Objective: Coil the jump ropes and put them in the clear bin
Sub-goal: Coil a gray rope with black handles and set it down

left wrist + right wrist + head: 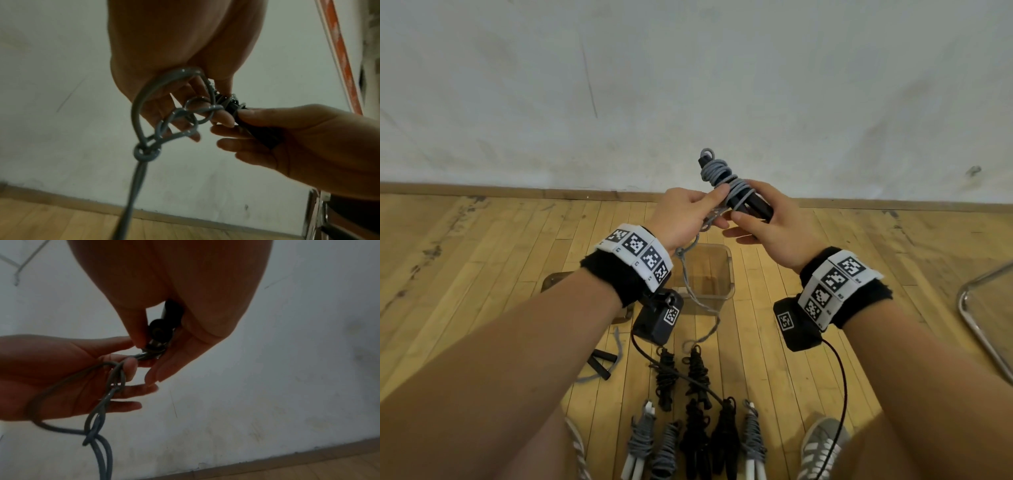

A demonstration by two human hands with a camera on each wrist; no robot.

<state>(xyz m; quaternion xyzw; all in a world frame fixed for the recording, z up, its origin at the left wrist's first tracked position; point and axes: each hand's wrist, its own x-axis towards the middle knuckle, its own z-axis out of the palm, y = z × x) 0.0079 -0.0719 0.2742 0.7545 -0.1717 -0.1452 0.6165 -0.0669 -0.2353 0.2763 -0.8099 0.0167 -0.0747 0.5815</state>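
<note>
My right hand [748, 205] grips the two black handles [750, 202] of a jump rope in front of the wall. Grey cord [717, 171] is wound round their upper part. My left hand [719, 210] pinches the loose grey cord just left of the handles. In the left wrist view the cord [139, 113] loops over my left hand [220, 100] and runs through a knot [146, 153] downward. In the right wrist view my right hand [152, 350] closes on the handle ends [164, 324]. The clear bin [729, 274] stands on the floor below my hands, and the hanging cord passes in front of it.
Several coiled ropes, black [666, 380] and grey [642, 435], lie on the wooden floor near my shoes [822, 445]. A loose rope with black handles [602, 365] lies to the left. A metal chair frame [976, 318] stands at the right. A wall [688, 85] rises just behind the bin.
</note>
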